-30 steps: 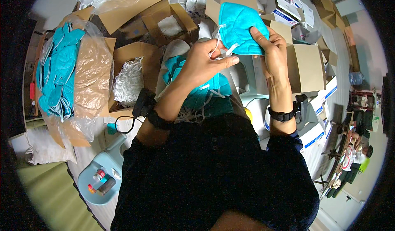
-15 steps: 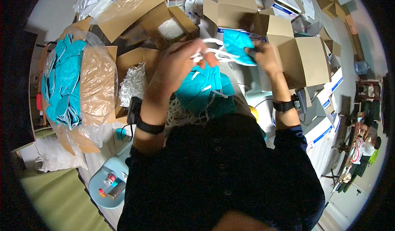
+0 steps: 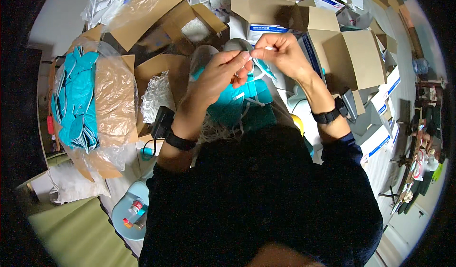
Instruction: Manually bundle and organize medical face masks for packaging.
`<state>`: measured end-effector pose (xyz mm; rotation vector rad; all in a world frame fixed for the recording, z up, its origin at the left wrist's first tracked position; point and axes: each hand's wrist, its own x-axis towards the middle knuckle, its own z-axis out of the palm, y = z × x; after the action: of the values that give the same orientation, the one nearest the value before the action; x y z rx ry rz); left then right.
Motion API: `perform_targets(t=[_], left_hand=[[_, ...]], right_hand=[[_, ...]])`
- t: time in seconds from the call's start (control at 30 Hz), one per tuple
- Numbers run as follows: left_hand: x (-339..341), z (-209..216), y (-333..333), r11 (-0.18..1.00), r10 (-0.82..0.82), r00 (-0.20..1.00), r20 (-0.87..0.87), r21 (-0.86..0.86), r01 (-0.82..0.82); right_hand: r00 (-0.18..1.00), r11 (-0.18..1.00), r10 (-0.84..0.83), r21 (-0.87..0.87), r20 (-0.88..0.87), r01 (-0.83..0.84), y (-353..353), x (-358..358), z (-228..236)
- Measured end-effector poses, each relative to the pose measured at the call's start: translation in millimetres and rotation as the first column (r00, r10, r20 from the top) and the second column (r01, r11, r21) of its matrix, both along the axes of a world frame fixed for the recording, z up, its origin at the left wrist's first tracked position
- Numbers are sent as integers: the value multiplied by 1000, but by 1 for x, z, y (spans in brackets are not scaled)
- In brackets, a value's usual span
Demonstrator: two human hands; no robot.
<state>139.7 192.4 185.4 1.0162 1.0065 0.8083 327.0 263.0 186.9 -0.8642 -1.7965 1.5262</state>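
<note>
My left hand (image 3: 223,74) and my right hand (image 3: 281,55) meet fingertip to fingertip above my lap. Both are closed in a pinch on a white elastic strap, mostly hidden by the fingers. A teal face mask (image 3: 264,70) with a pale edge hangs just below them, partly covered by the right hand. More teal masks (image 3: 227,109) with white straps lie on my lap underneath. Beside them, partly under my left wrist, is a tangle of white elastic cords (image 3: 216,132).
At left, a plastic-lined carton (image 3: 114,100) holds a pile of teal masks (image 3: 78,98). Near it, an open box (image 3: 166,62) contains white cords (image 3: 154,98). Open cartons (image 3: 358,60) crowd the right. A light blue stool (image 3: 118,214) carrying small bottles stands at lower left.
My right hand has let the mask's body drop and come inward to pinch the strap beside my left fingers. The mask now hangs lower, beneath the hands.
</note>
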Motion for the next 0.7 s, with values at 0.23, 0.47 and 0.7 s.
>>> perform_targets(t=[0.23,0.47,0.7], left_hand=[[7,-11,-27,966,179,971,157,-217,-143],[-10,4,-71,956,123,967,224,-289,-55],[-1,-15,-57,868,322,846,425,-490,-84]], right_hand=[[925,921,-362,199,115,336,50,21,-45],[808,808,-574,250,133,534,90,60,-70],[960,955,-141,289,244,66,44,40,-21]])
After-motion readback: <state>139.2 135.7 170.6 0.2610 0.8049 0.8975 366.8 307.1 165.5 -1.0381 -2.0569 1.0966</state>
